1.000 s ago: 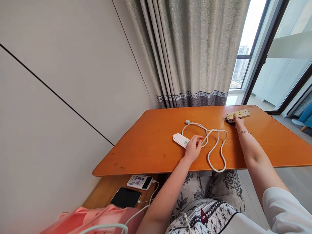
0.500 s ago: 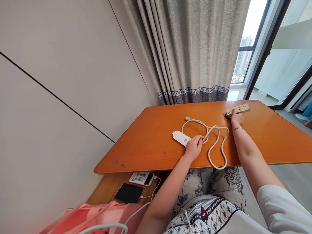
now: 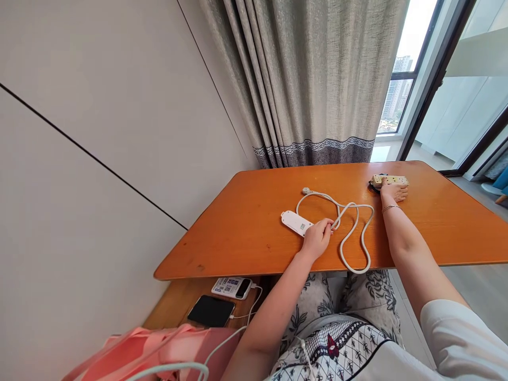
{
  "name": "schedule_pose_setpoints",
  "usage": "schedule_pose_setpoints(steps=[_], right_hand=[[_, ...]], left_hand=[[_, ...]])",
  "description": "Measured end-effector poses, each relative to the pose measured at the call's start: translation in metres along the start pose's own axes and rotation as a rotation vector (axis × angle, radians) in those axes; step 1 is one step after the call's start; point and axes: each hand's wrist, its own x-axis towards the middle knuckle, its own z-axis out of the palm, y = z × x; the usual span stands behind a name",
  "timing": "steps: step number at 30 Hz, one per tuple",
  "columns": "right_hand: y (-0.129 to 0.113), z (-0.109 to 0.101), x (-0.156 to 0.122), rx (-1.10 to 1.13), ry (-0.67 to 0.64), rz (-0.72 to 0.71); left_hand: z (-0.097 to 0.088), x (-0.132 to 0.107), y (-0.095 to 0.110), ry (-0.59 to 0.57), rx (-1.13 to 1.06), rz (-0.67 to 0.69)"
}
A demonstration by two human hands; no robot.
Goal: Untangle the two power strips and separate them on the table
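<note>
A white power strip (image 3: 294, 222) lies on the orange table, and my left hand (image 3: 317, 237) is closed around its right end, where the cord comes out. Its white cord (image 3: 365, 241) spreads in loose loops to the right, and the plug (image 3: 306, 191) rests behind the strip. Toward the back right of the table, my right hand (image 3: 392, 193) grips a cream-coloured power strip (image 3: 390, 180) from the near side. A dark cord (image 3: 373, 188) bunches at that strip's left end. My fingers partly cover both strips.
The wooden table (image 3: 222, 227) reaches over my lap. Below its left edge are a black phone (image 3: 210, 311), a white power bank (image 3: 232, 287) and a pink bag (image 3: 182, 344). A grey curtain (image 3: 321, 79) hangs behind the table, beside a window (image 3: 397, 100).
My right hand has shifted slightly right along the cream power strip, which has turned to lie straighter across the table. My left hand and the white strip stay in place.
</note>
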Motion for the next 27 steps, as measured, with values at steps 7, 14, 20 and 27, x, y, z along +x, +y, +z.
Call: schedule_pose_setpoints(steps=[7, 14, 20, 27], right_hand=[[0.012, -0.003, 0.01, 0.197, -0.014, -0.047], [0.037, -0.008, 0.037, 0.521, -0.059, -0.018], [0.045, -0.003, 0.04, 0.754, -0.13, 0.019], [0.046, -0.005, 0.033, 0.884, -0.241, 0.01]], left_hand=[[0.002, 0.0, 0.0, 0.023, -0.018, 0.021], [0.001, -0.002, 0.0, -0.043, 0.055, 0.027], [0.002, -0.002, 0.002, -0.054, 0.168, 0.032], [0.001, -0.002, 0.004, -0.089, 0.255, 0.024]])
